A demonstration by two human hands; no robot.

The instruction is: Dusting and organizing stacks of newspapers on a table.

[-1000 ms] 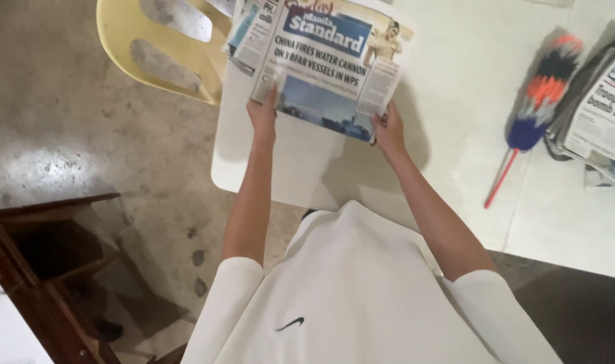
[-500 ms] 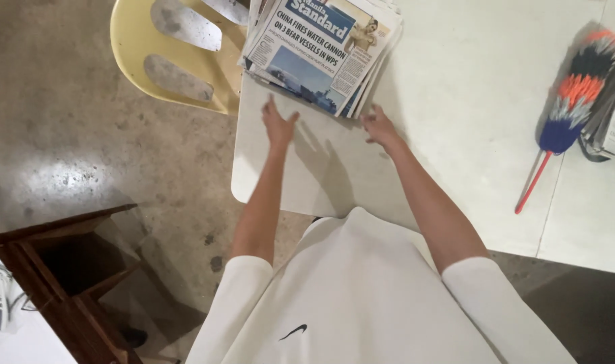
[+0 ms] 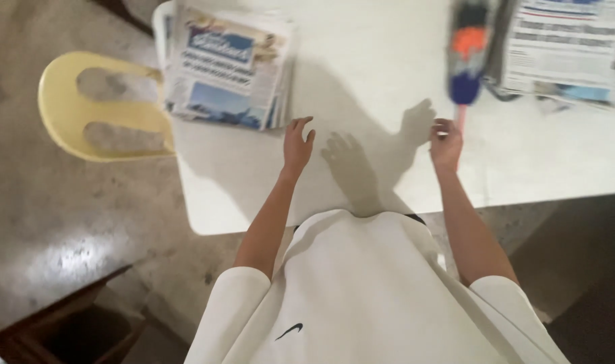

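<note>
My right hand [image 3: 446, 143], fingers loosely curled and holding nothing, sat at centre right of the frame, touching or just beside the thin red handle of the orange-and-blue feather duster [image 3: 466, 64]. The duster's long axis ran straight up the frame from that hand. My left hand [image 3: 298, 143], open and empty, hovered well apart, nearer the folded newspaper stack [image 3: 225, 67] at upper left of the white table [image 3: 361, 61].

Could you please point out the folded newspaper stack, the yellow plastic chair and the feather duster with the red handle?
Folded newspaper stack [image 3: 225, 67], head view, middle of the top front page.
Yellow plastic chair [image 3: 58, 125], head view, left rim of the seat.
Feather duster with the red handle [image 3: 466, 61], head view, orange-and-blue feather head.
</note>
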